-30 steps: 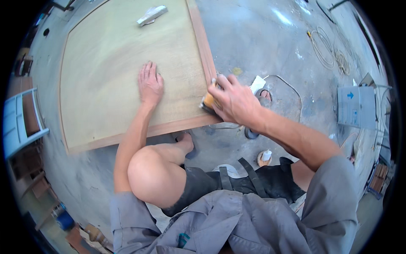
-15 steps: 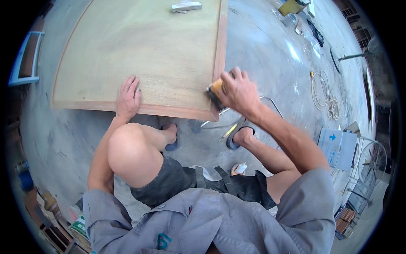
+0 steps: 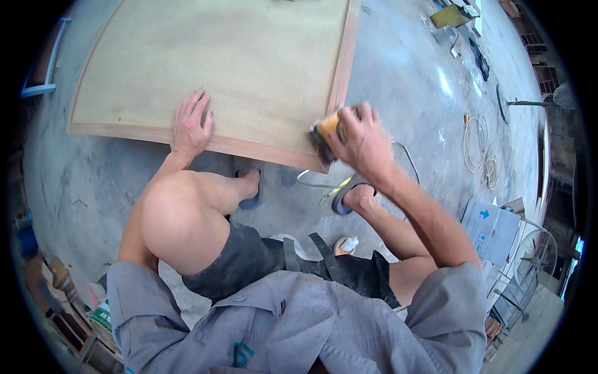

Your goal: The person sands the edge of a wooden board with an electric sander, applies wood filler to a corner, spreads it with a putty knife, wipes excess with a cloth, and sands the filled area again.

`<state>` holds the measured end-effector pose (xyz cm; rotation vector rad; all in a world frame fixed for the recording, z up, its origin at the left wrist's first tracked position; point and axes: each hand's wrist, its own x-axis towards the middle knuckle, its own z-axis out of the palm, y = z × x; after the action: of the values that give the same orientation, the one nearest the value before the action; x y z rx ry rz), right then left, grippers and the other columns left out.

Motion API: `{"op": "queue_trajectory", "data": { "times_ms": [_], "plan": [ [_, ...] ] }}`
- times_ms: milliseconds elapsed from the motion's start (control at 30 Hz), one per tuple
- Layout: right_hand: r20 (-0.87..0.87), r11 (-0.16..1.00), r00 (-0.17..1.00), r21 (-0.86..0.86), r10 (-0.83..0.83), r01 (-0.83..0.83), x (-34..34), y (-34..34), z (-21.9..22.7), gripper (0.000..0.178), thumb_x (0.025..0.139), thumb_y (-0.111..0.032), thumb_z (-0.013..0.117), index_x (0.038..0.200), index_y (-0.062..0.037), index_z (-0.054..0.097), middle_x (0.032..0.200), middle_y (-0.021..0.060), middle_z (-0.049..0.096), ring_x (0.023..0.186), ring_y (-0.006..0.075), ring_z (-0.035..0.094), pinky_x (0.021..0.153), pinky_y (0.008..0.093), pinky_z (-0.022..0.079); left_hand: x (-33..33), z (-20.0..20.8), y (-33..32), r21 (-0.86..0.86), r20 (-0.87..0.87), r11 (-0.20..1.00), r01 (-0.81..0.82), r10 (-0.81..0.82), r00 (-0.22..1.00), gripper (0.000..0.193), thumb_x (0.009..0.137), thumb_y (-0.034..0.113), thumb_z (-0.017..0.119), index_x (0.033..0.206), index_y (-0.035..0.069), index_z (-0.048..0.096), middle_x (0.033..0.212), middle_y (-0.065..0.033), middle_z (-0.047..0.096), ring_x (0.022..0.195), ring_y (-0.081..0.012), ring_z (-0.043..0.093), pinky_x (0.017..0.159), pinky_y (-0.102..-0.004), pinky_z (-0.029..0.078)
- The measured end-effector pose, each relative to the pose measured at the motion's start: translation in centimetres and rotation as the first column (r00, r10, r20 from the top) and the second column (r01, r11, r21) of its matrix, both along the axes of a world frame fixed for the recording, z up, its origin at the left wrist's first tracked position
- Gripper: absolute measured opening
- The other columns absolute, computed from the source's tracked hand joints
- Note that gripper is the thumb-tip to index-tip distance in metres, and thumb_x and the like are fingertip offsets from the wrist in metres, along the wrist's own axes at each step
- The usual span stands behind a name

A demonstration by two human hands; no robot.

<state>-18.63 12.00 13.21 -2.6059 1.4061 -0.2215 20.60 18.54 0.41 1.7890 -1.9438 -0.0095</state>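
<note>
A large pale wood panel (image 3: 237, 68) with a reddish-brown wooden border (image 3: 249, 149) lies in front of my knees, raised off the floor. My left hand (image 3: 192, 124) rests on the panel by its near border, fingers stretched out and holding nothing. Wrapped round a yellow-and-black power sander (image 3: 327, 131) is my right hand (image 3: 364, 138). The sander sits at the panel's near right corner, over the border, tilted slightly; its underside is hidden. Slight blur covers the right hand and tool.
On the floor to the right lie a coiled pale hose (image 3: 479, 149), a blue-grey carton (image 3: 489, 230) and a fan (image 3: 537, 252). A yellow tin (image 3: 451, 17) stands far right. By my right foot are a yellow cutter-like tool (image 3: 336, 188) and a small white bottle (image 3: 350, 244).
My view has shifted, so the white block on the panel has nearly left the top edge. The sander stays around the near right corner; my left hand remains flat on the panel.
</note>
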Motion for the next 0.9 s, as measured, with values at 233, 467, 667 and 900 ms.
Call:
{"op": "queue_trajectory", "data": {
  "times_ms": [233,467,667,900],
  "plan": [
    [0.000,1.000,1.000,-0.030,-0.002,0.002,1.0,0.5,0.1,0.040,0.087,-0.025,0.077,0.118,-0.0091,0.058,0.115,0.0185,0.057,0.107,0.0397,0.061,0.070,0.0478,0.062,0.4,0.0,-0.1,-0.006,0.027,1.000,-0.003,0.004,1.000,0.047,0.093,0.015,0.063,0.138,0.003,0.061,0.147,-0.0162,0.057,0.139,-0.0365,0.050,0.116,-0.0491,0.039],
    [0.002,0.996,0.996,-0.021,-0.091,0.091,0.2,-2.3,0.2,0.040,0.087,-0.025,0.077,0.118,-0.0094,0.058,0.117,0.0202,0.057,0.109,0.0418,0.060,0.073,0.0498,0.061,-0.4,-0.1,-0.6,0.023,0.006,1.000,0.011,-0.011,1.000,0.047,0.095,0.013,0.060,0.142,0.004,0.058,0.151,-0.0154,0.054,0.141,-0.0368,0.048,0.117,-0.0483,0.038],
    [0.041,0.997,0.996,0.004,0.082,-0.083,-1.1,2.7,-0.5,0.040,0.086,-0.026,0.079,0.118,-0.0112,0.061,0.116,0.0183,0.057,0.109,0.0391,0.060,0.074,0.0476,0.061,0.7,0.4,0.4,0.001,0.031,1.000,-0.010,0.010,0.999,0.046,0.094,0.014,0.062,0.139,0.004,0.060,0.149,-0.0146,0.056,0.140,-0.0355,0.049,0.116,-0.0481,0.039],
    [0.018,0.981,0.981,-0.003,0.192,-0.192,-7.1,1.6,1.8,0.032,0.081,-0.019,0.084,0.107,-0.0103,0.065,0.113,0.0116,0.061,0.104,0.0334,0.062,0.073,0.0443,0.058,-0.5,-0.1,-0.5,-0.029,0.015,0.999,-0.014,0.014,1.000,0.045,0.092,0.014,0.063,0.137,0.005,0.062,0.146,-0.0137,0.058,0.138,-0.0338,0.051,0.114,-0.0481,0.041]
  ]
}}
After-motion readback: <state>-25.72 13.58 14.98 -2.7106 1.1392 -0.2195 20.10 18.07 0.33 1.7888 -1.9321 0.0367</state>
